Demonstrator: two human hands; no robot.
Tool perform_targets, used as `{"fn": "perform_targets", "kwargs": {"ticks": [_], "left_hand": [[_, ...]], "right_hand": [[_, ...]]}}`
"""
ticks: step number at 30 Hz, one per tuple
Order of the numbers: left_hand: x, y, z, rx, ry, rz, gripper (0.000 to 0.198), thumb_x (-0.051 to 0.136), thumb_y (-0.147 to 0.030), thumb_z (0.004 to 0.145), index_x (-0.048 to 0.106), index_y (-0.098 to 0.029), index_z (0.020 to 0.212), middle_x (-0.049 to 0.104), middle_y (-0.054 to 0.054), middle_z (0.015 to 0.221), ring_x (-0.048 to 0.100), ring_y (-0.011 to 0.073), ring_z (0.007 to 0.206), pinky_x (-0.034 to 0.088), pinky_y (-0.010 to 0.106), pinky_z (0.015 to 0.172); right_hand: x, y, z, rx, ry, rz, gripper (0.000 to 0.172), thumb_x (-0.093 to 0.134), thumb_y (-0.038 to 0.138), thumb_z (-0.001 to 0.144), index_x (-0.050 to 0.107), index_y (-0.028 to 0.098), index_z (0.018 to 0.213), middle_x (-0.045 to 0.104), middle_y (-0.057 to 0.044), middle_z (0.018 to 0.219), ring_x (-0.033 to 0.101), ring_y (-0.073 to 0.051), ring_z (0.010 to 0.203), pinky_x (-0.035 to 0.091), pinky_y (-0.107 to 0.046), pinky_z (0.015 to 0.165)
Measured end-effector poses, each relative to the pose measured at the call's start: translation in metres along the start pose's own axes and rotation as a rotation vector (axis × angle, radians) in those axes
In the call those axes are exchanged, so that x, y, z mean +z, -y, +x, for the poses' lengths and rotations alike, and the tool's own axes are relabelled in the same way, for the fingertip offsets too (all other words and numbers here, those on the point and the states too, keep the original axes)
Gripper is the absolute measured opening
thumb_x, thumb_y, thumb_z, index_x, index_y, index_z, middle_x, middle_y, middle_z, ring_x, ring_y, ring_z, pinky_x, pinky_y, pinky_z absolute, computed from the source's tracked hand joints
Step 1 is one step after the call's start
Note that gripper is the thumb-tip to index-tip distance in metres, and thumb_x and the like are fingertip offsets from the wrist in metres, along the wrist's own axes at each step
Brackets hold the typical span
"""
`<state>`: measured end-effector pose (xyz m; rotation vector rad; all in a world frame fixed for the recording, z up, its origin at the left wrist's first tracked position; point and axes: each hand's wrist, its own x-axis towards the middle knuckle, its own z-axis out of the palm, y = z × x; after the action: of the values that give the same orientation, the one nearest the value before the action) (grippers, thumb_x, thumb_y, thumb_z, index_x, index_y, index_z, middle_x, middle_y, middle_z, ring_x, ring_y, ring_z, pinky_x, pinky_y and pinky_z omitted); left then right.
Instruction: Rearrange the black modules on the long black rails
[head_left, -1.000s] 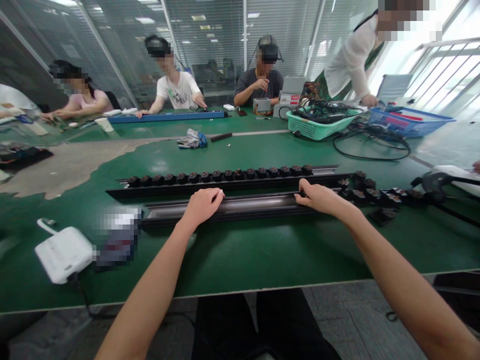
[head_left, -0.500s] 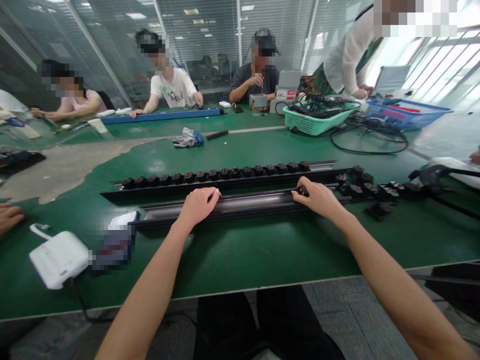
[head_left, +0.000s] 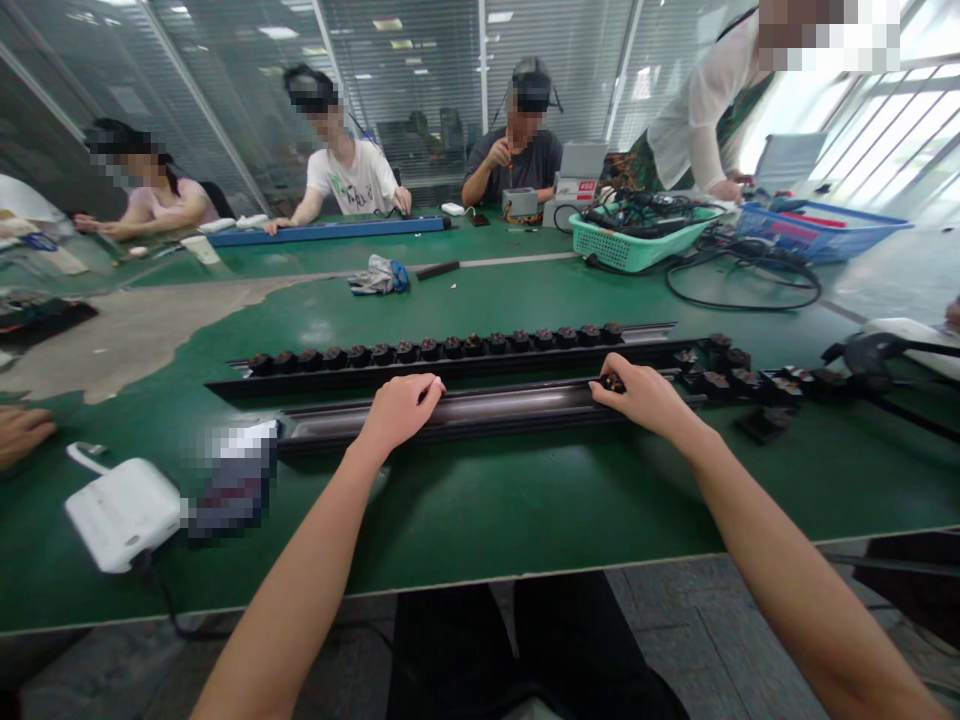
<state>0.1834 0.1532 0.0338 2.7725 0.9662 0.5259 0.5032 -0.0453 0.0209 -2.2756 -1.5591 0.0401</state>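
Note:
A long black metal rail (head_left: 517,408) lies across the green table in front of me. My left hand (head_left: 401,408) rests on its middle part with the fingers curled over the far edge. My right hand (head_left: 637,392) is closed on a small black socket module (head_left: 611,381) at the rail's right part. Behind this rail lies a second black rail (head_left: 450,360) carrying a row of several socket modules. More loose black socket modules (head_left: 739,380) lie in a heap to the right of my right hand.
A white box with a cable (head_left: 124,510) sits at the near left, and another person's hand (head_left: 22,432) shows at the left edge. A green basket (head_left: 634,245) of cables, a blue tray (head_left: 821,235) and a black cable loop (head_left: 742,285) are at the far right. Several people work across the table.
My right hand has closed on a socket module at the rail. Another person's hand has come into view at the left edge. My left hand has stayed on the rail.

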Motion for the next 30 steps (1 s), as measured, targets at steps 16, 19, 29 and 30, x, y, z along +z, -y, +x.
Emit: {"fn": "perform_targets", "kwargs": {"ticks": [16, 19, 29, 30], "left_hand": [[0.001, 0.001, 0.000, -0.013, 0.009, -0.006, 0.036, 0.039, -0.034, 0.097, 0.073, -0.024, 0.094, 0.077, 0.004, 0.104, 0.070, 0.0244, 0.099, 0.049, 0.033, 0.087], [0.001, 0.001, 0.000, -0.011, 0.008, -0.002, 0.036, 0.039, -0.035, 0.097, 0.073, -0.024, 0.094, 0.077, 0.005, 0.104, 0.070, 0.0243, 0.099, 0.049, 0.033, 0.086], [0.000, 0.000, 0.000, -0.014, 0.007, -0.003, 0.037, 0.039, -0.035, 0.097, 0.073, -0.023, 0.093, 0.077, 0.005, 0.104, 0.070, 0.0250, 0.098, 0.049, 0.033, 0.085], [0.000, 0.000, 0.000, -0.013, 0.006, -0.006, 0.037, 0.039, -0.035, 0.097, 0.073, -0.023, 0.093, 0.077, 0.005, 0.104, 0.070, 0.0248, 0.098, 0.049, 0.033, 0.085]], "right_hand": [[0.002, -0.016, 0.003, 0.031, -0.014, -0.033, 0.023, 0.053, 0.047, 0.086, 0.049, 0.025, 0.092, 0.062, -0.004, 0.074, 0.060, -0.023, 0.070, 0.037, -0.029, 0.062], [0.002, -0.016, 0.003, 0.033, -0.017, -0.059, 0.023, 0.052, 0.047, 0.086, 0.049, 0.025, 0.093, 0.062, -0.004, 0.074, 0.060, -0.023, 0.069, 0.036, -0.029, 0.062], [-0.003, -0.017, 0.001, 0.070, 0.000, -0.081, 0.023, 0.050, 0.047, 0.086, 0.049, 0.025, 0.093, 0.063, -0.004, 0.075, 0.059, -0.023, 0.070, 0.034, -0.029, 0.060], [-0.003, -0.017, 0.001, 0.075, 0.000, -0.081, 0.023, 0.051, 0.047, 0.086, 0.049, 0.025, 0.093, 0.063, -0.004, 0.075, 0.059, -0.022, 0.070, 0.034, -0.028, 0.060]]}}
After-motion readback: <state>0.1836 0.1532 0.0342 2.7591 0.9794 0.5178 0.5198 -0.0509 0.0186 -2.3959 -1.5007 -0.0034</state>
